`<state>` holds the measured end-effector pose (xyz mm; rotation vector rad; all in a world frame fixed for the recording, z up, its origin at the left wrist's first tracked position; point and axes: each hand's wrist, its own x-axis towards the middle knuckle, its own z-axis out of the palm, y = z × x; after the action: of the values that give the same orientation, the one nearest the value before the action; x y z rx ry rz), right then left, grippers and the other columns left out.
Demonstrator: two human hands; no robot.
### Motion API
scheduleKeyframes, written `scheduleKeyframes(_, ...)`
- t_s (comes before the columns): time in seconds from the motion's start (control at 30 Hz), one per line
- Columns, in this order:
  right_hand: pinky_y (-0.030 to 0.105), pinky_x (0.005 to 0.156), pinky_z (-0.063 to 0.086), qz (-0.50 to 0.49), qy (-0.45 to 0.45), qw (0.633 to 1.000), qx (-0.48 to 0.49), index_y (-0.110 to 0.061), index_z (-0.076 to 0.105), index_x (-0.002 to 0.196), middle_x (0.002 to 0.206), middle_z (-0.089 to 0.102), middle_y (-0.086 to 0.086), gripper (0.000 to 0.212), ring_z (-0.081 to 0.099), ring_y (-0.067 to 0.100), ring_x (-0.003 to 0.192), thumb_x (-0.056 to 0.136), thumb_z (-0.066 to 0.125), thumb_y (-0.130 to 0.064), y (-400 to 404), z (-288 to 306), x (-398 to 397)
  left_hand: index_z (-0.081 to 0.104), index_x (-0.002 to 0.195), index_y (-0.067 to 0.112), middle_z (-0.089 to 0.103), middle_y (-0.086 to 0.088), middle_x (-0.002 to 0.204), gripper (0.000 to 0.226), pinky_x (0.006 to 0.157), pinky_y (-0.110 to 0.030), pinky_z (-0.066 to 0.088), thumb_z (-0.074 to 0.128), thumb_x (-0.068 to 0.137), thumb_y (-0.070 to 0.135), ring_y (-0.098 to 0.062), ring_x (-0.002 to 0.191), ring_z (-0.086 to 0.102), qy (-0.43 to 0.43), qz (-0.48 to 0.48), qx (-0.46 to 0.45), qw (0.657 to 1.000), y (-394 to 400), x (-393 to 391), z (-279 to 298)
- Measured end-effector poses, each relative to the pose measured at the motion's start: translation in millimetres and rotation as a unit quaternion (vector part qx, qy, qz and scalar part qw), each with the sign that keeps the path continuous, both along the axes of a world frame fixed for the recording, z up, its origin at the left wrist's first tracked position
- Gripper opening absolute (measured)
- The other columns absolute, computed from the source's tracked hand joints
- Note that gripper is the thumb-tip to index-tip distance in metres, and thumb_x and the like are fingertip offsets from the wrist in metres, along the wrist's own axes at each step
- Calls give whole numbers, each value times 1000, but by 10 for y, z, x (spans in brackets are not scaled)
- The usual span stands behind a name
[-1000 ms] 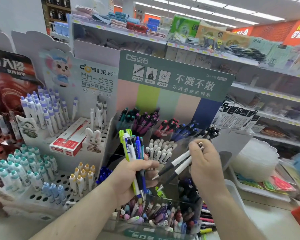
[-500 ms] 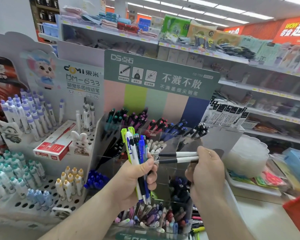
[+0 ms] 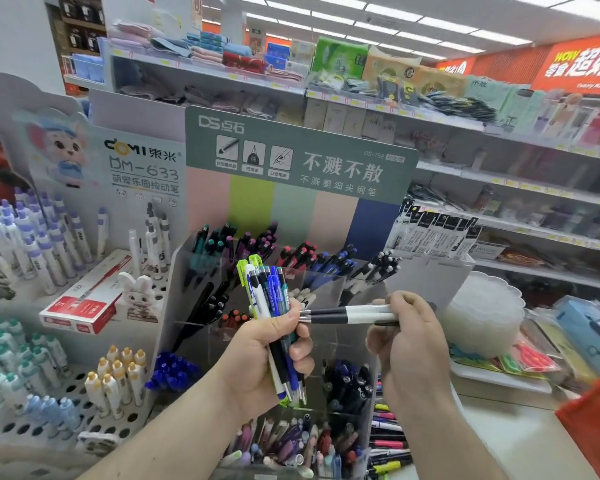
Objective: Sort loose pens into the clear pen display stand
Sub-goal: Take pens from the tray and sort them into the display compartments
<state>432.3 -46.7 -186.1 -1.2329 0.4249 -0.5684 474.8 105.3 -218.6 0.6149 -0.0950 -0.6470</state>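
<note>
Sorting in hand, by the look of it: loose pens gathered and matched against the clear pen display stand [image 3: 329, 289], none yet dropped into a compartment. Nearest, just in front of the stand's middle tier: left hand [image 3: 267, 355], fingers curled tight round a mixed pen bundle [image 3: 271, 306], bundle upright, green and blue clips up, tips poking below the fist. Level with it, at the stand's right side: right hand [image 3: 409, 337], fingers and thumb pinched on two black-and-white pens [image 3: 347, 313], both held flat and side by side, metal tips toward the left thumb, touching or just short of it, hard to say which. Below both hands, in the stand's front bottom bin: a jumble of assorted pens. Behind the hands, in the stand's back row: teal, purple, red, blue and black-and-white pens in separate groups. Next move, likely: tilting the pair upright and carrying them to the black-and-white group [image 3: 381, 266] at the stand's far right, tips down, clear of the acrylic divider. Beyond the stand: green header card [image 3: 298, 157], then store shelves.
</note>
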Motion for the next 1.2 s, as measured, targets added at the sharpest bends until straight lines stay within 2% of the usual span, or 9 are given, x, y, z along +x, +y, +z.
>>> scheduleKeyframes(0.23, 19, 36, 37, 5, -51, 991, 122, -10, 58, 92, 60, 61, 6, 23, 44, 12, 40, 104, 40, -4, -84, 149, 26, 62, 74, 13, 53, -1, 62, 35, 42, -22, 38, 92, 56, 22, -11, 43, 43, -43, -50, -32, 997, -189, 8, 71)
scheduleKeyframes(0.4, 21, 40, 44, 50, -119, 982, 135, -11, 53, 91, 67, 63, 11, 20, 51, 13, 45, 103, 39, -3, -153, 251, -22, 62, 72, 13, 53, -1, 63, 27, 42, -22, 38, 86, 61, 21, -11, 44, 44, -53, -44, -37, 997, -243, 67, 108)
scheduleKeyframes(0.53, 23, 46, 49, -62, -109, 992, -8, -15, 50, 90, 82, 62, 13, 20, 55, 16, 46, 103, 42, -3, -458, 416, 75, 53, 80, 14, 53, 0, 68, 26, 43, -22, 39, 77, 72, 15, -10, 45, 44, -61, -43, -26, 997, -260, 101, 85)
scheduleKeyframes(0.7, 36, 66, 58, -165, -54, 947, -272, -31, 46, 90, 90, 62, 9, 19, 65, 20, 64, 100, 48, -16, -779, 598, 412, 53, 77, 14, 52, -1, 69, 24, 44, -23, 39, 74, 68, 19, -11, 46, 43, -75, -37, -6, 996, -255, 105, 12)
scheduleKeyframes(0.77, 49, 78, 54, -160, -21, 922, -353, -34, 47, 90, 89, 61, 1, 13, 66, 30, 79, 95, 48, -23, -806, 607, 591, 54, 76, 14, 53, -1, 69, 24, 44, -23, 39, 75, 67, 19, -11, 46, 43, -74, -34, 2, 997, -243, 110, 2)
scheduleKeyframes(0.9, 29, 66, 27, -95, 46, 890, -443, -13, 50, 103, 84, 53, -3, 7, 50, 21, 83, 100, 44, -12, -768, 537, 875, 52, 79, 14, 53, -1, 69, 20, 44, -23, 38, 72, 74, 16, -11, 46, 43, -73, -23, 17, 997, -185, 115, -2)
scheduleKeyframes(1.03, 30, 76, 28, -17, 100, 855, -508, -16, 51, 103, 97, 54, 2, 8, 47, 21, 93, 102, 43, -15, -646, 412, 1020, 49, 84, 14, 53, -2, 69, 17, 43, -23, 38, 65, 78, 14, -11, 45, 43, -69, -11, 28, 997, -124, 125, -15)
scheduleKeyframes(1.13, 38, 87, 24, -16, 163, 779, -605, -18, 55, 95, 93, 57, 2, 22, 40, 24, 104, 103, 37, -27, -622, 329, 1095, 51, 82, 14, 53, -2, 69, 26, 44, -23, 39, 73, 69, 16, -11, 46, 44, -73, -16, 24, 997, -73, 138, -35)
scheduleKeyframes(1.2, 41, 92, 24, -4, 183, 759, -625, -18, 54, 88, 95, 55, 4, 32, 42, 29, 111, 104, 34, -37, -642, 287, 1085, 52, 81, 14, 53, -3, 70, 28, 44, -23, 39, 75, 67, 17, -11, 46, 45, -79, -21, 25, 996, -38, 145, -43)
